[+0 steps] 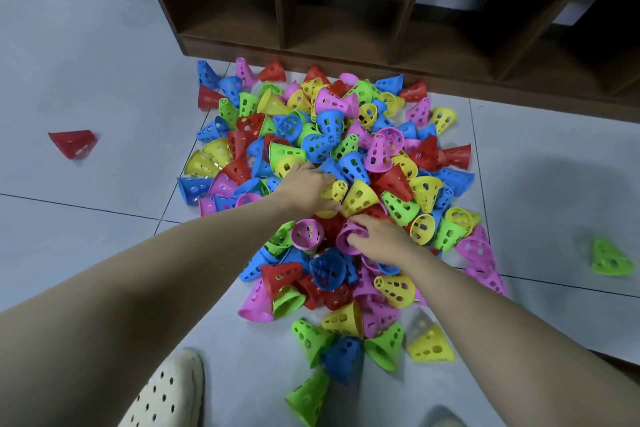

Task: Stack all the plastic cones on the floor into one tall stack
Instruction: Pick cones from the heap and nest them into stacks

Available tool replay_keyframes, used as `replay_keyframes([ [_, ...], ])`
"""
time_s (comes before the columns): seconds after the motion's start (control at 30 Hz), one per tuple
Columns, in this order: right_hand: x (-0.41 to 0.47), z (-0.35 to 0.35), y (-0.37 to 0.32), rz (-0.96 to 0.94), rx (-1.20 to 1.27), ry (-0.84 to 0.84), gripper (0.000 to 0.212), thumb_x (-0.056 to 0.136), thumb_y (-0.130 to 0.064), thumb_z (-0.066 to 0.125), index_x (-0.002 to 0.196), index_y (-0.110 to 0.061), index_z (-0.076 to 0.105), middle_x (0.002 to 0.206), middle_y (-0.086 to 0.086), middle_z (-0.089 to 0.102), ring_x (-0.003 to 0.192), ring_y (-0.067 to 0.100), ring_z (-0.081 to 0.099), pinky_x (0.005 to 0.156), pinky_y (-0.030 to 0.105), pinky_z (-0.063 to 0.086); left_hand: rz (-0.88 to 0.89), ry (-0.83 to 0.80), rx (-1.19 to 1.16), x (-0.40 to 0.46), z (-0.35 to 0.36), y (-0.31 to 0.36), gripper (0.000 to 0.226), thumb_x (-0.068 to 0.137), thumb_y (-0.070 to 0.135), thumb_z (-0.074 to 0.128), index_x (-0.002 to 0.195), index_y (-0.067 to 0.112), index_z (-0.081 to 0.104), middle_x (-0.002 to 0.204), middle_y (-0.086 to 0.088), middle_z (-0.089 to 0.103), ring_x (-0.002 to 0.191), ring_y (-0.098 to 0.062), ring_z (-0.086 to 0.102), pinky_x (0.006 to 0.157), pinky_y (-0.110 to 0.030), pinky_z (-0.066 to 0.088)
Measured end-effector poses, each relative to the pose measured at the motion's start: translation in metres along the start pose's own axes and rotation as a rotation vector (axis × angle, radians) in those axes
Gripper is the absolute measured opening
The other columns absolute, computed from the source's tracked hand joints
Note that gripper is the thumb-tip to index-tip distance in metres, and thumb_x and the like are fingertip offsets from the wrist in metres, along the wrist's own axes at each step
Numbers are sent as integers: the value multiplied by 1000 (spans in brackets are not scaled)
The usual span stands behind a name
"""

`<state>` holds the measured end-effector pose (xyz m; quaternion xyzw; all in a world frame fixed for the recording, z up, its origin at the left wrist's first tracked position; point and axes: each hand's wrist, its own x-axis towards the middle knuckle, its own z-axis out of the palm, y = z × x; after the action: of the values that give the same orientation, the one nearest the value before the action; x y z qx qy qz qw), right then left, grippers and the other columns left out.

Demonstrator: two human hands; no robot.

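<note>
A big heap of perforated plastic cones (332, 149) in red, blue, green, yellow and pink covers the floor in front of me. My left hand (304, 187) reaches into the middle of the heap and its fingers curl round a small yellow cone (335, 191). Just below it, my right hand (379, 239) grips the rim of a pink cone (348, 236) lying on its side. No stack is visible.
A dark wooden shelf unit (346, 10) stands behind the heap. A stray red cone (74, 144) lies far left and a green one (609, 258) far right on the pale floor tiles (86, 218). My white perforated shoe (166, 392) is at the bottom left.
</note>
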<state>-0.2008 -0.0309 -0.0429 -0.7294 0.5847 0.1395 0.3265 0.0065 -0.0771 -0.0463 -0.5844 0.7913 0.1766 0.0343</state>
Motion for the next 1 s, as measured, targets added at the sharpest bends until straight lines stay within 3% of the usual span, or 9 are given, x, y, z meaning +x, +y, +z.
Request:
replay_keyframes([
  [0.07, 0, 12, -11, 73, 39, 27, 62, 95, -68, 29, 147, -36, 41, 146, 1, 53, 131, 29, 51, 104, 43, 43, -3, -29, -49, -12, -3, 0, 75, 88, 67, 59, 142, 16, 51, 131, -6, 62, 126, -30, 48, 107, -43, 38],
  [0.17, 4, 29, -24, 183, 139, 76, 65, 96, -71, 24, 141, -30, 47, 136, 3, 61, 124, 30, 56, 104, 45, 43, -61, -58, -166, -34, -7, -1, 75, 89, 62, 62, 143, 13, 48, 118, -5, 63, 102, -24, 58, 80, -36, 47],
  [0.27, 6, 35, -25, 235, 198, 69, 47, 93, -57, 44, 126, -25, 52, 113, 1, 67, 106, 30, 64, 92, 40, 47, -98, -82, -253, -56, -4, -1, 48, 87, 62, 64, 94, 15, 55, 77, 1, 56, 71, -19, 52, 56, -30, 36],
  [0.33, 2, 31, -23, 218, 259, 53, 53, 88, -45, 59, 133, -20, 48, 120, 3, 62, 104, 29, 63, 84, 37, 49, -92, -102, -279, -71, 1, -3, 50, 86, 63, 64, 80, 19, 43, 78, 0, 58, 73, -20, 54, 59, -34, 42],
  [0.47, -16, 20, -10, 118, 229, 59, 72, 83, -21, 71, 147, -17, 38, 113, 4, 54, 89, 22, 54, 54, 24, 35, -67, -122, -249, -97, 5, -5, 48, 86, 64, 64, 94, 19, 48, 78, 6, 58, 72, -15, 54, 62, -33, 41],
  [0.6, -35, 23, 3, 65, 174, 79, 82, 83, -24, 72, 154, -16, 32, 141, 9, 52, 104, 27, 62, 70, 31, 49, -56, -99, -280, -113, 5, -2, 62, 87, 63, 63, 114, 7, 56, 71, 7, 49, 65, -12, 46, 55, -30, 32],
  [0.67, -44, 23, 8, 26, 176, 114, 69, 86, -26, 72, 147, -13, 41, 132, 13, 56, 104, 31, 63, 82, 42, 55, -59, -98, -269, -118, 5, 4, 59, 87, 65, 62, 107, 10, 55, 70, 5, 49, 63, -12, 46, 53, -30, 31],
  [0.87, -71, 8, 17, -80, 275, 115, 43, 83, -26, 75, 118, -19, 50, 107, 2, 62, 80, 21, 64, 64, 37, 54, -90, -133, -273, -133, 14, 26, 57, 87, 67, 59, 86, 14, 41, 71, 0, 53, 64, -17, 49, 53, -31, 32],
  [1.0, -94, 8, 16, -142, 374, 221, 45, 78, -35, 80, 107, -29, 47, 102, -1, 65, 83, 25, 67, 70, 53, 57, -75, -142, -354, -146, 25, 39, 72, 88, 65, 60, 128, 6, 52, 82, -2, 59, 75, -20, 56, 55, -27, 35],
])
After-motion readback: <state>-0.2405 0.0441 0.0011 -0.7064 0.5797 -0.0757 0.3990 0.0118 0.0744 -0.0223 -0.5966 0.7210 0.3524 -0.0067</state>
